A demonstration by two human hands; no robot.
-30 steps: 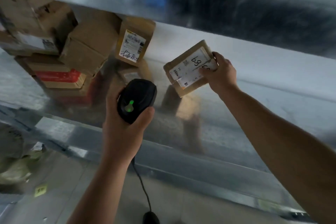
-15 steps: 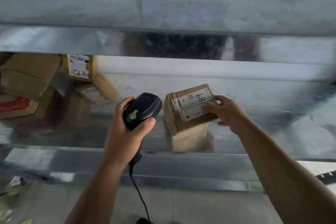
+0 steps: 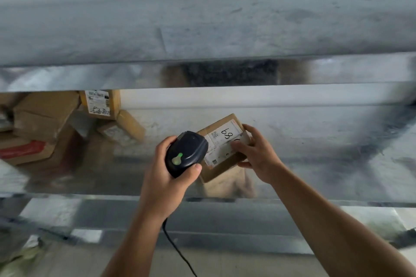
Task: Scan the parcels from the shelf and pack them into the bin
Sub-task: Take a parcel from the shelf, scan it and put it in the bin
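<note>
A small brown cardboard parcel (image 3: 221, 157) with a white label marked "68" is held above the shiny metal shelf (image 3: 315, 141), label facing up. My right hand (image 3: 258, 155) grips its right side, fingers over the label. My left hand (image 3: 166, 177) holds a black corded barcode scanner (image 3: 185, 153) with a green light, its head just left of the parcel and over the label's left edge. No bin is in view.
Several more cardboard parcels (image 3: 45, 117) are piled at the shelf's left end, one with a handwritten label (image 3: 100, 103). A metal shelf (image 3: 202, 18) overhangs above. The scanner's cable (image 3: 177, 249) hangs down over the floor.
The view has swung right and up. My right hand brought the parcel down and toward me, and the scanner has closed in until its head overlaps the label.
</note>
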